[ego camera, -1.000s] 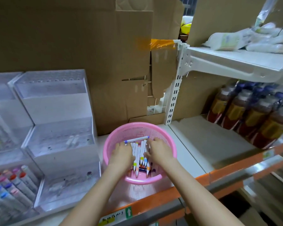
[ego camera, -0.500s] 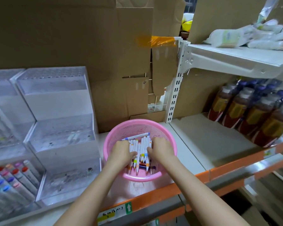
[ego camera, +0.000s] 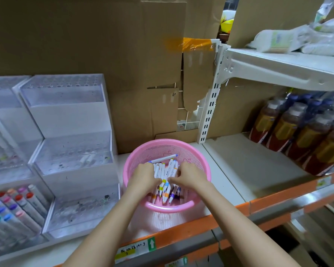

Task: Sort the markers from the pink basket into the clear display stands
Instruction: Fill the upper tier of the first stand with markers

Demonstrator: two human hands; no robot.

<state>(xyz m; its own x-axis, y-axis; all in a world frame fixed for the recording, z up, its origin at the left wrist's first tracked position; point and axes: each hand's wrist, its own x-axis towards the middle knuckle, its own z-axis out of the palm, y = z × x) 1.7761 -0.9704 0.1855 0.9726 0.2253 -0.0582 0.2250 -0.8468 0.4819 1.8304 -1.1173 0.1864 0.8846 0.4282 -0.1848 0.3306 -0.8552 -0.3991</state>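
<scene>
A round pink basket (ego camera: 199, 160) sits on the white shelf at the centre, with several white markers (ego camera: 165, 171) with coloured caps lying in it. Both my hands are inside the basket. My left hand (ego camera: 144, 175) curls its fingers around the left side of the marker bundle. On the right side of the same bundle, my right hand (ego camera: 187, 175) has its fingers bent around the markers. One blue-capped marker (ego camera: 162, 159) lies crosswise behind the hands. A clear tiered display stand (ego camera: 69, 143) rises just left of the basket; its tiers hold almost nothing.
A second clear stand (ego camera: 10, 205) at the far left holds several colour-capped markers. Brown cardboard (ego camera: 85, 45) lines the back. Dark bottles (ego camera: 297, 132) stand at the right under a white upper shelf (ego camera: 278, 68). The shelf's orange front edge (ego camera: 181, 234) runs below the basket.
Both hands have drawn closer together over the markers, gathering them into a tighter bundle. The view has shifted slightly downward.
</scene>
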